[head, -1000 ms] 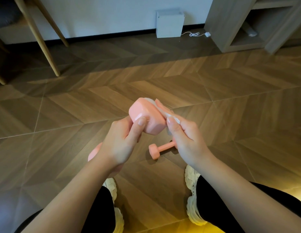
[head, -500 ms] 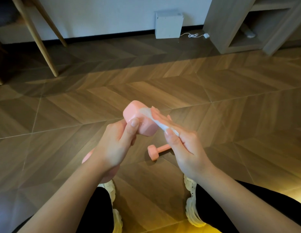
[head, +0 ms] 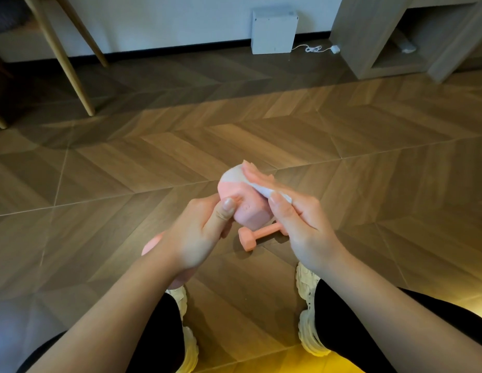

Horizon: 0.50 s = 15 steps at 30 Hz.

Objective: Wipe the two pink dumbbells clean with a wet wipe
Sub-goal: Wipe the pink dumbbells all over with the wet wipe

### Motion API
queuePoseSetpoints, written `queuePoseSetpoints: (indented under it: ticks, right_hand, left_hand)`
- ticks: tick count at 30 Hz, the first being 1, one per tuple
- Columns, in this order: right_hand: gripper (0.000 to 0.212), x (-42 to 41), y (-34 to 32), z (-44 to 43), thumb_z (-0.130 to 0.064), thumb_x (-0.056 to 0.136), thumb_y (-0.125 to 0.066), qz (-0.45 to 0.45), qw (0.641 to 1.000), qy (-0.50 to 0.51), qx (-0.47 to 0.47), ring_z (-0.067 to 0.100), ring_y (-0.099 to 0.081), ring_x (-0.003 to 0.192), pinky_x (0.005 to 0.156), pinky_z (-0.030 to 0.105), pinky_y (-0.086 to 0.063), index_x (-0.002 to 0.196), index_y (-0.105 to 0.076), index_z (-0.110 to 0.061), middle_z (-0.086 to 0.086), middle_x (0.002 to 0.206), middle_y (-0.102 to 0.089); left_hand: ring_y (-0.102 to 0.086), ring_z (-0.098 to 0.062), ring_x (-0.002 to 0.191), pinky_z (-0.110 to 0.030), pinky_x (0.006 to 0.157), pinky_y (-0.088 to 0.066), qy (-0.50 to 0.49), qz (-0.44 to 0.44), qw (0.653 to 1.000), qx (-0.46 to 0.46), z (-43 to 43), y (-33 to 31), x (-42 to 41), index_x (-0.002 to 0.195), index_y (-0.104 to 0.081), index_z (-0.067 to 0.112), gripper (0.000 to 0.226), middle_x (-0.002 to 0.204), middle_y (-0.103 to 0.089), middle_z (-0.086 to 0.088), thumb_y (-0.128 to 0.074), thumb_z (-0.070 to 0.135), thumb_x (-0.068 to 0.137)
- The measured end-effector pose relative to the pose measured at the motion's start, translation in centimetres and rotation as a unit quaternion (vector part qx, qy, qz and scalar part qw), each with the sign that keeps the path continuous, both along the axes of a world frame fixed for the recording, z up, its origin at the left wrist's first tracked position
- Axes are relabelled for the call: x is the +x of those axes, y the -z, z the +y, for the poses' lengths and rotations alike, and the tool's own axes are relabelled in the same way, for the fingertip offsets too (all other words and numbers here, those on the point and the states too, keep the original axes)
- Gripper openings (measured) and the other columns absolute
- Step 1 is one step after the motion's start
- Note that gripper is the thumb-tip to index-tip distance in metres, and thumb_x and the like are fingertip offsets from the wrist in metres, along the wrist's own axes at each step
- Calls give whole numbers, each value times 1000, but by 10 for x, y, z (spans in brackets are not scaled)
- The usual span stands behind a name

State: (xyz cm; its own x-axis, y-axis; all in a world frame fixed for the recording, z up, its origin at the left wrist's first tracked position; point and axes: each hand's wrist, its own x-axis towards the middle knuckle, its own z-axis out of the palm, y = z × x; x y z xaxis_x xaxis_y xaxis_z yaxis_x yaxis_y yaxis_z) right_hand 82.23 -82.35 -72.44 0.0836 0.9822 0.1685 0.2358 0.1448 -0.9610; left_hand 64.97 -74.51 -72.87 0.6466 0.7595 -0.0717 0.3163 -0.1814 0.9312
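My left hand (head: pixel 199 232) grips the handle of a pink dumbbell (head: pixel 248 208), held up at waist height with one head pointing away from me. Its near head shows only as a pink edge below my left wrist. My right hand (head: pixel 296 224) presses a white wet wipe (head: pixel 261 187) over the top of the far head, fingers wrapped around it. The second pink dumbbell (head: pixel 249 236) lies on the wooden floor (head: pixel 153 157) below my hands, its right end hidden behind my right hand.
My two cream shoes (head: pixel 307 313) stand on the floor just behind the lying dumbbell. Wooden chair legs (head: pixel 65 57) rise at far left, a white box (head: pixel 273 30) with a cable sits against the wall, and a wooden shelf unit (head: pixel 390 41) stands at far right.
The wipe has slid from the far head's right side up over its top. The held dumbbell tilted slightly, and the view shifted a little.
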Motion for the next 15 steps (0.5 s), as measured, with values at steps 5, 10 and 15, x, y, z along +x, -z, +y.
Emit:
queuePoseSetpoints:
  ticks: [5,10,15]
  right_hand:
    - [38,1,-2,3,-21,103,-35,47,997,18,-55,14,-53,131,114,63,-29,135,-55,-19,-13,145,-52]
    - [38,-8,3,-3,-10,104,-35,11,1000,-5,-15,14,-38,144,121,55,-21,138,-52,-9,5,149,-49]
    - [39,-6,5,1,-17,103,-35,10,999,30,-43,6,-44,138,120,52,-24,137,-53,-14,-1,146,-52]
  left_hand:
    - [-37,-7,51,-33,57,-29,17,22,1000,9,4,1,-1,59,-50,37,62,52,-46,14,-23,89,81]
    - [-41,-3,48,-28,55,-31,5,48,999,8,7,3,-1,61,-49,29,68,49,-48,14,-17,84,83]
    - [-38,-3,46,-18,50,-33,-21,33,999,-18,6,2,-3,56,-52,37,57,49,-46,12,-22,75,87]
